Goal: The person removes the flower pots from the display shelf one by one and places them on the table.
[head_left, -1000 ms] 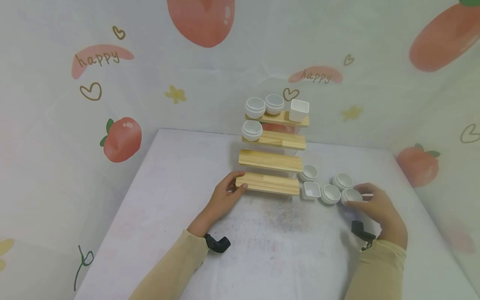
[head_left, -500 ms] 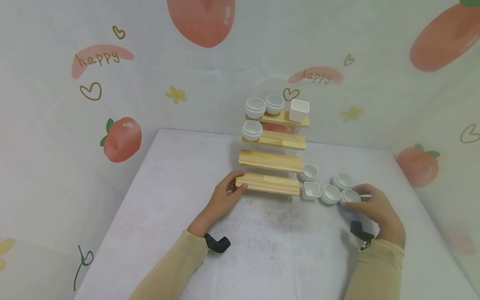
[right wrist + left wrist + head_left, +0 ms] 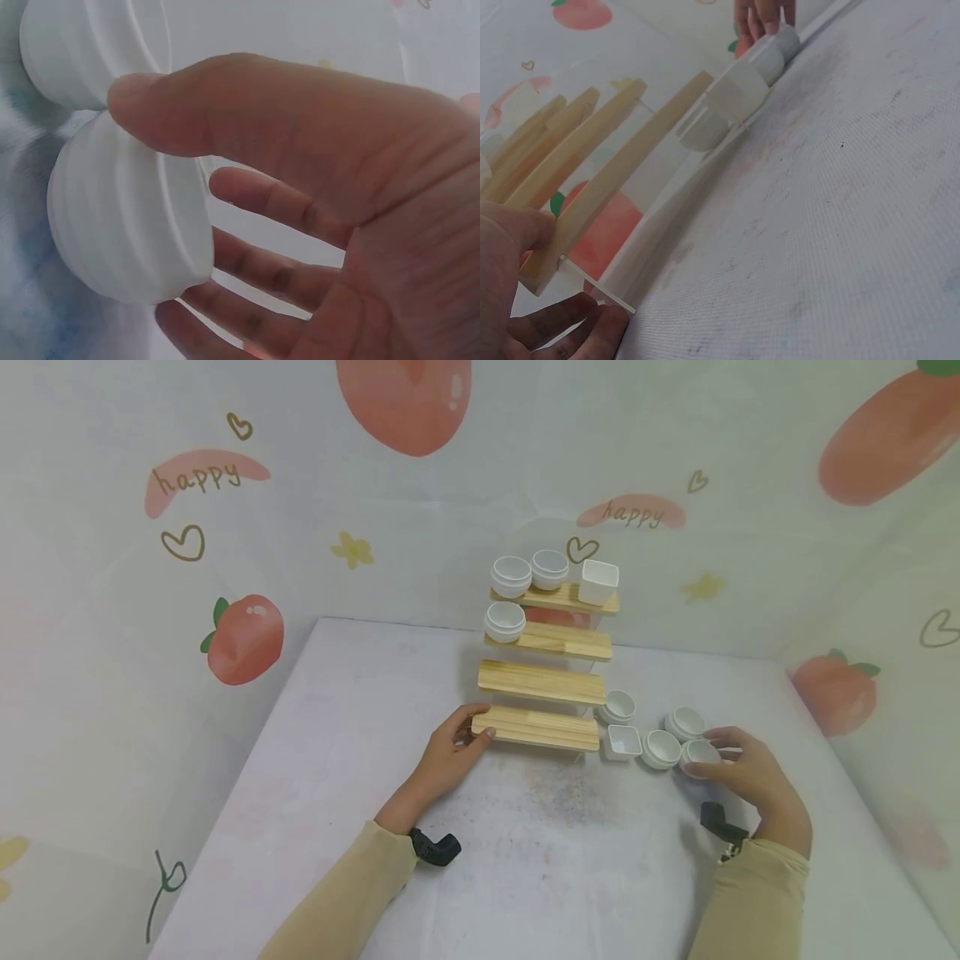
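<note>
- 1 white round cup [image 3: 697, 762] sits on the table [image 3: 495, 877], grasped between the thumb and fingers of the right hand [image 3: 756, 774].
- 3 other round cups [image 3: 661, 750] and 1 square cup [image 3: 622, 743] stand near it, right of the 4-board rack [image 3: 542, 682].
- The left hand [image 3: 446, 756] grips the left end of the lowest board [image 3: 536, 727].
- Top board [image 3: 558, 597]: 2 round pots [image 3: 512, 578], 1 square pot [image 3: 598, 584].
- 2nd board [image 3: 566, 640]: 1 round jar [image 3: 505, 623], at the left end.
</note>
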Available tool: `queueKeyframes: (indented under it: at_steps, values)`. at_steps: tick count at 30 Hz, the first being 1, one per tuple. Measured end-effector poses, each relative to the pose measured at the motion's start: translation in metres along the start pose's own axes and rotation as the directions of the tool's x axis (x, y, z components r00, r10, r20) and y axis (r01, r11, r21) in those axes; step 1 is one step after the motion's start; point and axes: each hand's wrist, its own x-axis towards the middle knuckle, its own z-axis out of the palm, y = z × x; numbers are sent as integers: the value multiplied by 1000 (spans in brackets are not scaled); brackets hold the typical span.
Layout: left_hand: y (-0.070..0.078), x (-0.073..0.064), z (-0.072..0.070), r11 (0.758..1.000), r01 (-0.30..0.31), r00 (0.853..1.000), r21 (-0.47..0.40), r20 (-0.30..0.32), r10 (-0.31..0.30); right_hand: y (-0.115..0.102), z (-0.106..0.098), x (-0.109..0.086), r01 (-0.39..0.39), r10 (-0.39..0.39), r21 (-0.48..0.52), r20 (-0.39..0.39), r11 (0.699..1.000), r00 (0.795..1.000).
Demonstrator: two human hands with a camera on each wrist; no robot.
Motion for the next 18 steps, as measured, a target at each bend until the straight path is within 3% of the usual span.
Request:
queueKeyframes:
  at_steps: [5, 12, 18]
  values:
    - [-1, 0, 0, 1000, -5, 1000, 4, -4, 5, -3, -2, -1, 19, -18, 13, -38, 1000, 999]
    - [0, 0, 1, 1000, -7, 1000, 7, -6, 7, -18, 0, 1, 95, -90, 13, -197, 995, 976]
    - [-1, 1, 1, 1000, -4, 1000, 12, -5, 4, -43, 3, 2, 74, -56, 59, -267, 995, 962]
